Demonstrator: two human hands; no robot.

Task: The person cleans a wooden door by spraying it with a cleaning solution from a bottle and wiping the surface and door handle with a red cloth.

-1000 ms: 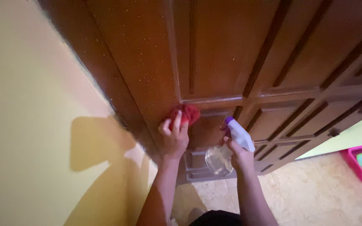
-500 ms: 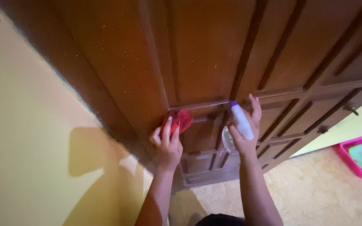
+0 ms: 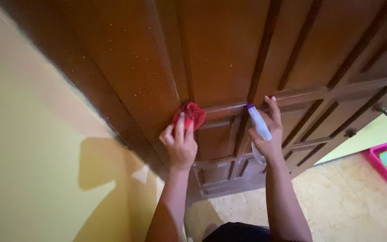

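The left hand (image 3: 179, 144) clutches a red cloth (image 3: 189, 114), pressed against the brown panelled door (image 3: 229, 54) at eleven o'clock. The right hand (image 3: 266, 134) grips a spray bottle (image 3: 258, 125), nozzle up at twelve, touching the door.

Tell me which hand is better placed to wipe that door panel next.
Left, probably. The left hand already presses the red cloth against the wooden door, while the right hand is occupied gripping the spray bottle.

Floor (image 3: 337, 201): pale marbled tile.
A pink tub (image 3: 384, 163) rests on it, well right of the right hand (image 3: 267, 136), low down.
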